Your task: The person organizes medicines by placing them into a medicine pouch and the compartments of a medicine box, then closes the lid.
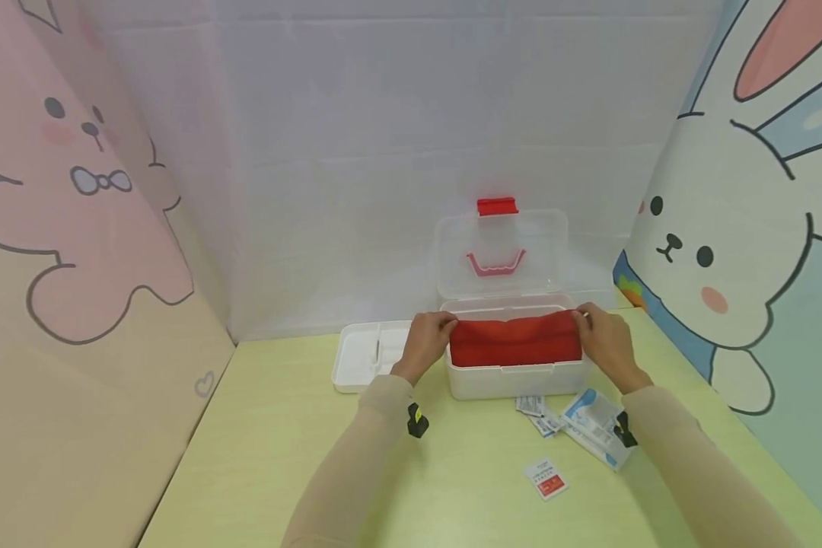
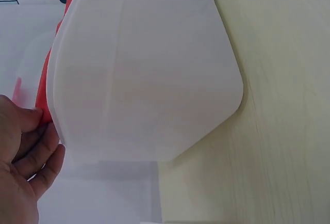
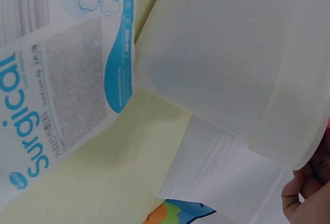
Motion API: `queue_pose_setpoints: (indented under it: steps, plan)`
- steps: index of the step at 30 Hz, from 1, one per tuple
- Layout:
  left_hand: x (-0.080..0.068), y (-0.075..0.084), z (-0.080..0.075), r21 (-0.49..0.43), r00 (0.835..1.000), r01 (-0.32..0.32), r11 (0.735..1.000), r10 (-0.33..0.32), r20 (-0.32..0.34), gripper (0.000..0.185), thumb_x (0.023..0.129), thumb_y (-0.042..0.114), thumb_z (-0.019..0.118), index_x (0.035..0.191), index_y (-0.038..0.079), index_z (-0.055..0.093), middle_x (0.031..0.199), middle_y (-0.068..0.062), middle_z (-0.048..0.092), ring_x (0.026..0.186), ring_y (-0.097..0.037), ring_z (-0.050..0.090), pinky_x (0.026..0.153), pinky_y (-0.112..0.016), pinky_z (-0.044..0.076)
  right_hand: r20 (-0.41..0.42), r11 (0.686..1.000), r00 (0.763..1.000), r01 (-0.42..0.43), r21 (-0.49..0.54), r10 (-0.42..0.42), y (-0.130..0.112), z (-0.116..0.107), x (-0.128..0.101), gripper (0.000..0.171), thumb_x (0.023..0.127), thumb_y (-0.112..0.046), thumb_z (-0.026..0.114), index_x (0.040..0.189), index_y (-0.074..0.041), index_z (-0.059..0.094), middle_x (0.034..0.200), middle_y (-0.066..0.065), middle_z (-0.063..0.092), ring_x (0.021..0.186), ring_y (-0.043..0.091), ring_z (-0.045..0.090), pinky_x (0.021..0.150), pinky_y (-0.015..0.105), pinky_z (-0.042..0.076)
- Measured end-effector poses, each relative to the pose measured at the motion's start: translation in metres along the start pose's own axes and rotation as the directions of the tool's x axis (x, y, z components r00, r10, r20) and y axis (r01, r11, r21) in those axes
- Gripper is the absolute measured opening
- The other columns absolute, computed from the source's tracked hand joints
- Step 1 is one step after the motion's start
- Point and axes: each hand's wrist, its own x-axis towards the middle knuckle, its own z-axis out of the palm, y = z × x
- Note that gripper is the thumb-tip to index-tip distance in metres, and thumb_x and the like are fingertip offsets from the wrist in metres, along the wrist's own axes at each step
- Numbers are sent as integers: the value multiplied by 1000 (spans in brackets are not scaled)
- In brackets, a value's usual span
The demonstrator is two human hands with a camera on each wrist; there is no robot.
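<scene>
A folded red cloth point(image 1: 514, 340) lies across the mouth of a white plastic box point(image 1: 517, 382), its ends near the box's short sides. My left hand point(image 1: 426, 341) pinches the cloth's left end between thumb and fingers; in the left wrist view that hand point(image 2: 26, 157) is right at the box rim. At the opposite end, my right hand point(image 1: 606, 342) pinches the cloth's right corner. The right wrist view shows only part of this hand point(image 3: 312, 198), with a sliver of red beside it. Behind, the clear lid point(image 1: 548, 259) stands raised, with a red latch point(image 1: 497, 206) and handle point(image 1: 496, 270).
Left of the box lies a white divided tray point(image 1: 356, 358), partly behind my left hand. In front are small sachets point(image 1: 530, 406), a white-and-blue packet point(image 1: 592, 426) marked "Surgical" in the right wrist view, and a red-and-white packet point(image 1: 546, 478). A white sheet point(image 1: 329, 190) hangs behind the table.
</scene>
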Motion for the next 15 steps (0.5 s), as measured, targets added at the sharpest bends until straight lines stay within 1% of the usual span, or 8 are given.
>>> queue_pose_setpoints:
  steps: [1, 3, 8, 10, 13, 15]
  plan:
    - [1, 0, 1, 9, 1000, 2, 1000, -2, 5, 18, 95, 16, 63, 103, 7, 77, 89, -5, 77, 76, -13, 67, 69, -22, 53, -1, 1000, 1000, 3, 2, -3, 0, 0, 1, 31, 103, -21, 48, 113, 5, 60, 83, 22, 69, 68, 31, 59, 62, 43, 53]
    - [2, -1, 1, 31, 1000, 4, 1000, -4, 13, 18, 95, 16, 62, 102, 8, 77, 88, -4, 76, 75, -12, 65, 69, -22, 53, 25, 1000, 1000, -15, 0, 15, 0, 0, 4, 31, 103, -21, 48, 113, 5, 60, 84, 22, 69, 69, 30, 59, 63, 43, 54]
    - [5, 1, 2, 142, 1000, -17, 990, 14, 24, 18, 94, 18, 63, 103, 12, 77, 89, 0, 76, 83, -16, 68, 77, -30, 55, 107, 997, 992, -70, -15, 71, -1, 0, 9, 32, 102, -22, 49, 114, 4, 62, 96, 23, 70, 79, 34, 62, 73, 47, 57]
    - [6, 1, 3, 181, 999, -27, 983, 23, 22, 18, 94, 19, 63, 102, 13, 78, 91, 0, 76, 87, -19, 69, 79, -33, 55, 121, 997, 989, -79, -10, 80, -1, 1, 10, 31, 101, -22, 50, 114, 4, 62, 99, 23, 70, 82, 34, 63, 75, 48, 57]
    - [8, 0, 6, 213, 999, -29, 977, 25, 21, 17, 94, 19, 63, 101, 14, 78, 92, 0, 76, 89, -20, 70, 80, -34, 56, 126, 996, 988, -86, -2, 86, 0, 4, 11, 30, 101, -21, 51, 115, 3, 63, 100, 23, 70, 82, 34, 63, 74, 47, 58]
    - [9, -1, 8, 236, 999, -26, 971, 22, 23, 17, 94, 19, 63, 102, 15, 78, 94, 0, 77, 91, -20, 71, 81, -35, 56, 128, 996, 987, -94, 0, 93, 1, 5, 12, 30, 101, -21, 51, 116, 2, 63, 102, 23, 70, 84, 35, 64, 77, 48, 58]
